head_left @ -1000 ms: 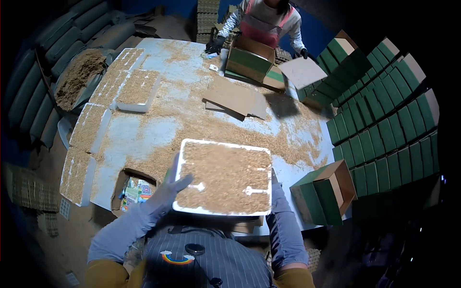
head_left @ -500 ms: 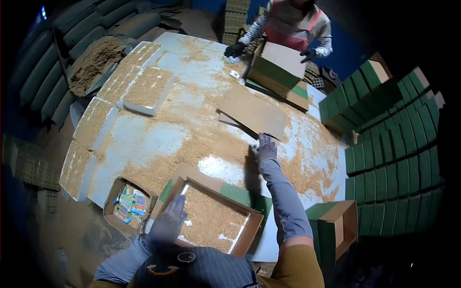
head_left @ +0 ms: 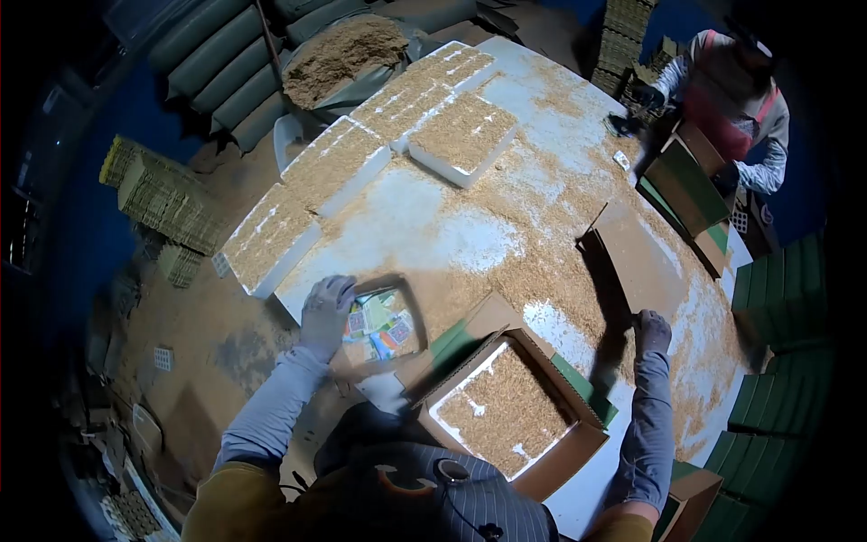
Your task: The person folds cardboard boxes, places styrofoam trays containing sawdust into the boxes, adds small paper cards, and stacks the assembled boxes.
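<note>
My left hand (head_left: 327, 312), gloved, is at the left rim of a small carton (head_left: 415, 312) of colourful printed packets (head_left: 377, 321); its fingers are bent, and what they hold is hidden. My right hand (head_left: 652, 332) is closed on the near end of a flat cardboard sheet (head_left: 637, 262), which is tilted up off the table. Between my arms an open green-and-brown box (head_left: 560, 452) holds a white foam tray (head_left: 506, 411) filled with wood shavings.
Several shavings-filled foam trays (head_left: 339, 167) line the table's left edge. Across the table (head_left: 479, 239) a co-worker (head_left: 736, 99) handles a green box (head_left: 682, 185). Green boxes (head_left: 781, 294) are stacked at right. Another open box (head_left: 691, 501) stands by my right forearm.
The foam tray went from my hands into the open box. My left hand moved to the packet carton, and my right hand took hold of the cardboard and raised it. The view turned left.
</note>
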The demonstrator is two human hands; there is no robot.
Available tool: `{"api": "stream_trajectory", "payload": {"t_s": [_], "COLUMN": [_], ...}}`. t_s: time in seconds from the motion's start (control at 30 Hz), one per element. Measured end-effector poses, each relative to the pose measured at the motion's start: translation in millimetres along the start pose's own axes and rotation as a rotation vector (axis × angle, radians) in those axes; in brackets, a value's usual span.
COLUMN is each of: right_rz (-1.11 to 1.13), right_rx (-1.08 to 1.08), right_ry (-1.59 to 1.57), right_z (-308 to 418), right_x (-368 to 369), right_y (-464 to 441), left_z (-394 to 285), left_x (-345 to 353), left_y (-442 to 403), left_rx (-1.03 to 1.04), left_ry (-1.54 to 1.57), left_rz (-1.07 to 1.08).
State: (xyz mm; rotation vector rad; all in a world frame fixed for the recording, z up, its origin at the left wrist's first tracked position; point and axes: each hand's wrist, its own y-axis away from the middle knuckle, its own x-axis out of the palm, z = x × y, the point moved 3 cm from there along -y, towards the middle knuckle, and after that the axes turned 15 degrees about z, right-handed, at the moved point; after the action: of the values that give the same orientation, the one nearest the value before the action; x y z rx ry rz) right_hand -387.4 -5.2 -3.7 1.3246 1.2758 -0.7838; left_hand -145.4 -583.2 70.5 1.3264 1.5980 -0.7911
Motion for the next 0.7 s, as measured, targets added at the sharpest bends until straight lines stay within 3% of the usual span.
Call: {"api": "stream_trajectory", "payload": {"t_s": [0.03, 0.07, 0.13, 0.2, 0.27, 0.33, 0.4, 0.47, 0.57, 0.6, 0.67, 0.7], "right_rz": [0.006, 0.002, -0.231, -0.224, -0.532, -0.688, -0.638, -0.701, -0.808, -0.819, -0.922, -0.947], "right_rx": [-0.066, -0.037, 0.02, 0.158, 0.21, 0.245, 0.375, 0.482, 0.544, 0.559, 0.65, 0.668], "right_ry": [-0.039, -0.034, -0.284, -0.296, -0.589, -0.763, -1.149, -1.191, -1.384, -1.378, -1.441, -1.432], "right_z": [-3, -6, -4, 3, 5, 2, 0, -1, 3, 6, 11, 14], "right_x": [-8, -18, -48, -70, -87, -84, -70, -48, -37, -39, -46, -48], "right_y": [16, 34, 74, 117, 173, 226, 277, 317, 358, 369, 385, 391], "left_z": [-14, -33, -50, -40, -26, -16, -13, -11, -12, -13, -15, -27], "left_x": [-2, -8, 9, 47, 61, 60, 49, 42, 31, 26, 20, 12], "left_y": [-10, -17, -16, -10, -12, -10, -4, -4, -5, -8, -16, -17], "left_rx": [0.011, 0.026, 0.046, 0.093, 0.001, -0.023, 0.126, 0.12, 0.095, 0.016, 0.045, 0.036], "left_ry": [-0.005, -0.009, -0.033, -0.17, -0.156, -0.115, 0.055, 0.028, 0.36, 0.327, 0.286, 0.279], "left_rz": [-0.001, -0.004, 0.223, 0.224, 0.3, 0.339, 0.252, 0.326, 0.158, 0.194, 0.294, 0.251]}}
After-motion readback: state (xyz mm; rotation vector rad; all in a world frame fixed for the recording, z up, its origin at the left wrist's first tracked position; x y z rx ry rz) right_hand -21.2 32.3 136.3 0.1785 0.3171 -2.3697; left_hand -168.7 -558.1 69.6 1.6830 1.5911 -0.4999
